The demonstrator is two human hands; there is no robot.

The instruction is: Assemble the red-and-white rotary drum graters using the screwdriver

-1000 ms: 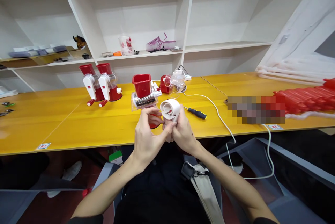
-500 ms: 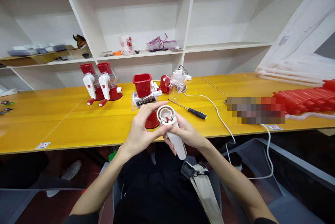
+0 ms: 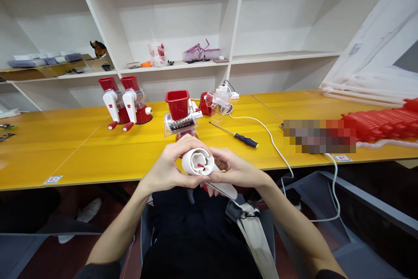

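My left hand (image 3: 172, 165) curls round the round socket end of a white crank handle (image 3: 226, 189). From the other side my right hand (image 3: 237, 168) grips the same handle near the socket, fingers partly hidden beneath. The hollow socket faces up towards me and shows a small red piece inside. Just beyond my hands stands a rotary grater (image 3: 178, 107) with a red hopper, a clear housing and a metal drum; my left hand hides part of its red base. A screwdriver (image 3: 246, 140) with a black and yellow grip lies right of it on the yellow table.
Two assembled red and white graters (image 3: 136, 107) stand at the left rear. A clear housing (image 3: 219, 101) lies near a white cable (image 3: 269, 133) running over the table edge. Red ribbed parts (image 3: 379, 122) are piled at the right. White shelves (image 3: 281, 58) rise behind.
Both hands have lowered the crank handle slightly and turned it, so its socket has moved left and faces me more directly. The graters and screwdriver stay where they were.
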